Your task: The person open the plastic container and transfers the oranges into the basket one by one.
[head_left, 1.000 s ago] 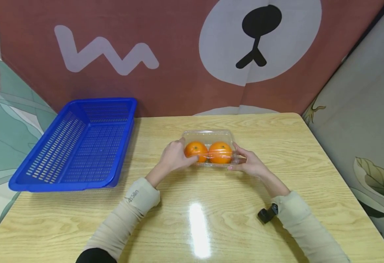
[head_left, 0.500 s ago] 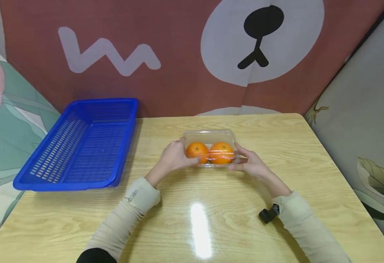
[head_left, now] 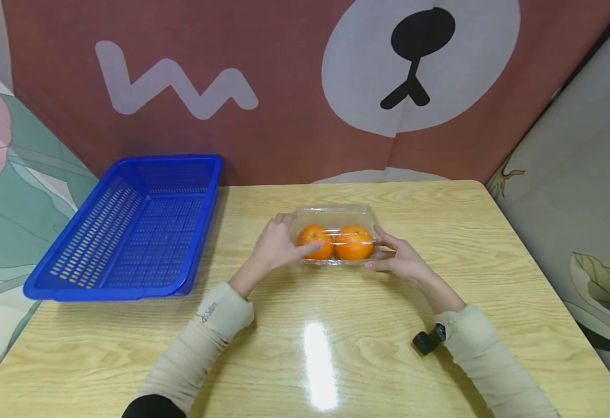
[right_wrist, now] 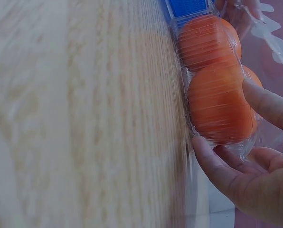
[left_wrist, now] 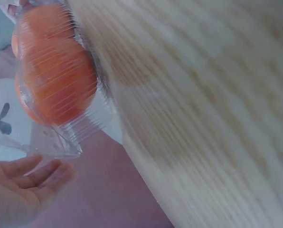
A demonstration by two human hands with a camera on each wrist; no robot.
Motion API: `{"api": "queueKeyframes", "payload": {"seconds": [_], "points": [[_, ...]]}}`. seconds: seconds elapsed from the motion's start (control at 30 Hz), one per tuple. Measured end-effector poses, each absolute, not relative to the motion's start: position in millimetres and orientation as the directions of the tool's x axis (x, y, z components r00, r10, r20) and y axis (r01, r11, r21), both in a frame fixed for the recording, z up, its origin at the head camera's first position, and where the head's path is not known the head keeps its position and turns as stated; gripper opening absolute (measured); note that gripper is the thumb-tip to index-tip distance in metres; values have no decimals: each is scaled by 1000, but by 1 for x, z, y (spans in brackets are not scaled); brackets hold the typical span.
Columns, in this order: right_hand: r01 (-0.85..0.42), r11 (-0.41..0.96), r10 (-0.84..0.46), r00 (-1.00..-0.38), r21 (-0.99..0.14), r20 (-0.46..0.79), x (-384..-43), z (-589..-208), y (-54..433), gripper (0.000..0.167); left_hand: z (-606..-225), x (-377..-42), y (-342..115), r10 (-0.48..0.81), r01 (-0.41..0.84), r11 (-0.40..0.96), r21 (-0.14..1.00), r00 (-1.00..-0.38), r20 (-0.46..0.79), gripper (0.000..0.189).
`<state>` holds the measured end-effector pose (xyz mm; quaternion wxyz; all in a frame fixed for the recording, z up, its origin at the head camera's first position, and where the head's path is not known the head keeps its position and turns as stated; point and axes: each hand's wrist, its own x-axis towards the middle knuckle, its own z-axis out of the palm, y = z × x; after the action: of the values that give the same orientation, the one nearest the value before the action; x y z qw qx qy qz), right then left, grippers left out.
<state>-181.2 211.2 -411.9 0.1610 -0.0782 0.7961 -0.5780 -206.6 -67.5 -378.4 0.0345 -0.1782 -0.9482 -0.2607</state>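
Note:
A clear plastic fruit box [head_left: 334, 217] holds two oranges [head_left: 354, 242] side by side, both toward its near side. At its left end is my left hand [head_left: 277, 242], thumb reaching over the near orange and fingers at the back corner. My right hand [head_left: 401, 259] grips the right end, its thumb higher up and its fingers low on the near side. The right wrist view shows the right fingers [right_wrist: 222, 171] beneath the box's end and the thumb beside an orange. In the left wrist view, the left fingers [left_wrist: 39, 178] lie right at a corner of the box.
A blue perforated plastic basket [head_left: 179, 288] stands on the left of the wood-patterned table [head_left: 378, 360]. Behind the table hangs a brown printed cloth [head_left: 284, 145]. A black wrist camera [head_left: 429, 339] sits on the right cuff.
The left thumb has shifted slightly right and up over the box. The whole scene slides a little to the right in the view; the right hand keeps its place at the box's end.

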Motion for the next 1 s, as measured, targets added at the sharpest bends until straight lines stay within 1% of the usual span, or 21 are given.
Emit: {"api": "queueKeyframes", "payload": {"seconds": [0.1, 0.27, 0.43, 0.57, 0.73, 1.0], "points": [[68, 306, -314, -934, -950, -168, -182, -412, 211, 89, -377, -207, -68, 283, 327, 757, 565, -944, 167, 86], [70, 316, -307, -936, -946, -172, -182, -412, 211, 89, -375, -208, -68, 249, 292, 702, 649, -955, 161, 80], [76, 313, -301, -937, -947, -175, -183, -412, 211, 92, -377, -209, -71, 253, 311, 631, 711, -949, 190, 76], [70, 312, -304, -937, -948, -170, -183, -412, 211, 92, -379, -212, -73, 256, 319, 555, 768, -944, 207, 78], [77, 308, -309, -935, -948, -176, -184, -412, 212, 92, -381, -215, -75, 244, 309, 492, 814, -946, 212, 79], [77, 316, -309, -934, -946, -179, -183, -413, 212, 92, -382, -220, -78, 236, 311, 420, 853, -945, 228, 66]]}}
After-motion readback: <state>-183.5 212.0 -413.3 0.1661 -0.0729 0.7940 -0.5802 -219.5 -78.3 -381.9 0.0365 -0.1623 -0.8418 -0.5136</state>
